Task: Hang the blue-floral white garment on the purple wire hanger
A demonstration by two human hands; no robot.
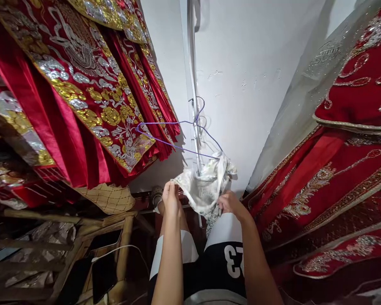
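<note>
A purple wire clothes hanger (178,147) hangs by its hook at a pale vertical pole. A white garment with a faint floral print (206,190) droops from the hanger's right end, while the left end is bare. My left hand (170,192) pinches the garment's left edge between thumb and fingers. On the other side, my right hand (227,202) is closed on the garment's right edge, lower than the hanger. Between my hands the cloth is spread, with an opening facing me. Part of the garment hangs down between my knees.
Red embroidered garments (104,97) hang on the left, and more red beaded garments (333,178) hang close on the right. The pole (192,55) runs up a white wall (247,84). A bamboo chair (123,245) at lower left holds dark phone-like devices (104,271) and a white cable.
</note>
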